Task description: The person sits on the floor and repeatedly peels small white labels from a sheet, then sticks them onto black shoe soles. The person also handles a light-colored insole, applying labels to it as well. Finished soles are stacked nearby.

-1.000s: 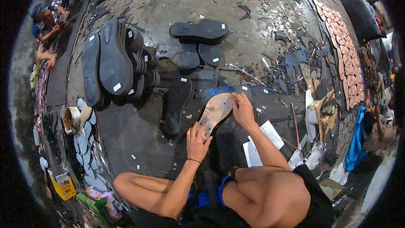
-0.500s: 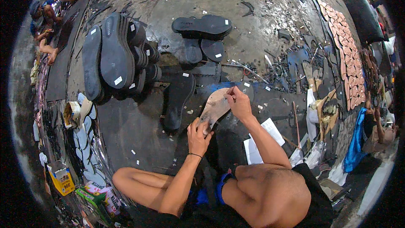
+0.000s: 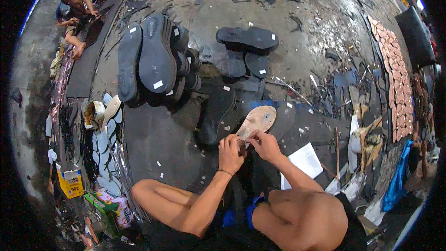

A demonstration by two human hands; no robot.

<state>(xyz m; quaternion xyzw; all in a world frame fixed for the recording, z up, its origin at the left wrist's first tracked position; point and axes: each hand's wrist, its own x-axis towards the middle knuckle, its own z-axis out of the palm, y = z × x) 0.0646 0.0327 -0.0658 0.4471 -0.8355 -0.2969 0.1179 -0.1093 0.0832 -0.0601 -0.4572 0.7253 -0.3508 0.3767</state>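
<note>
Over the dark floor (image 3: 153, 144), just right of a black sole (image 3: 218, 114): tan sole piece (image 3: 261, 117), broad rounded end pointing away and slightly right. Surface is pale, with a few small dark spots and a greyish smudge toward the middle. Left hand (image 3: 231, 153): fingers grasp its narrow end. Right hand (image 3: 265, 146): fingers bunch close beside the left's; cannot tell whether they pinch anything. Labels: white stickers (image 3: 158, 84) sit on the stacked dark soles (image 3: 155, 56), marks too small to read; yellow box (image 3: 70, 183) carries dark print. Hands hide the narrow end; right forearm partly covers the white paper (image 3: 304, 160).
</note>
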